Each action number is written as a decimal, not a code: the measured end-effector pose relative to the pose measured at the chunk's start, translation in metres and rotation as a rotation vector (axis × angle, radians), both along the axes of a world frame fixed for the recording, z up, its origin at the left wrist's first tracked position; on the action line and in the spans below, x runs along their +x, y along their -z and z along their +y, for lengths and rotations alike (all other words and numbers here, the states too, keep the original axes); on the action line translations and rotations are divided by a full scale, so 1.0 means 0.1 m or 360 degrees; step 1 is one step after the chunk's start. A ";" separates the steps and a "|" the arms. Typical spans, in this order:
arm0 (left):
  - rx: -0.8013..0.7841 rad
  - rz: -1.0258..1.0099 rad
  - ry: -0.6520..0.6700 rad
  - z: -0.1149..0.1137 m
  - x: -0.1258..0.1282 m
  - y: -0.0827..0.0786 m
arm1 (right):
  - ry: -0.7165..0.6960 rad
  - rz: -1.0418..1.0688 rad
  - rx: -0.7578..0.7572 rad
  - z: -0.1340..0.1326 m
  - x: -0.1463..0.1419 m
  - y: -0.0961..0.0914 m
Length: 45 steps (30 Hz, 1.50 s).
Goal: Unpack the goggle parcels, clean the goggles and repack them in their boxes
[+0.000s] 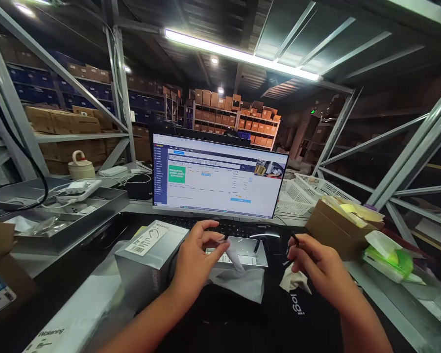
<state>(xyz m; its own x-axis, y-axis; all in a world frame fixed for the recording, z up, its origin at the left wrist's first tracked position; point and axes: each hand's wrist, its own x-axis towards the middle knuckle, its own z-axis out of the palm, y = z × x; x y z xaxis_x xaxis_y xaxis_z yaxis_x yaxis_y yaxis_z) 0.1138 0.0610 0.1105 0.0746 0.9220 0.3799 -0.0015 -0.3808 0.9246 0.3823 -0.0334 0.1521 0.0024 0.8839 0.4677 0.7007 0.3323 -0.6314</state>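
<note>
My left hand pinches the upper end of a thin, whitish translucent bag between thumb and fingers. A dark tip shows at those fingertips, too small to name. The bag hangs in front of an open silver box, whose inside is partly hidden. My right hand is closed, its fingertips around a small, thin black item whose kind I cannot make out. Below these fingers lies a crumpled beige cloth on the black desk mat. A closed silver box with a white label stands left of my left hand.
A lit monitor stands behind a black keyboard. At right are a brown carton of packets, a green tissue pack and white baskets. A grey tray and long white package lie left.
</note>
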 end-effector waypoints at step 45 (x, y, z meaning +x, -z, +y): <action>0.0301 0.1993 0.0400 -0.43 0.87 -0.11 | 0.0053 0.1178 0.0197 0.12 0.34 -0.16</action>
<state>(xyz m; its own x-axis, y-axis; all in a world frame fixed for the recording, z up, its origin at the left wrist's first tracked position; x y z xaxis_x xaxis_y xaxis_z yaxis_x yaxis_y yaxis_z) 0.2007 0.0180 0.1219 0.6355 0.7706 0.0479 0.7319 -0.6210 0.2806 0.4167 -0.0211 0.1680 0.3807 0.8190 0.4293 0.1185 0.4173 -0.9010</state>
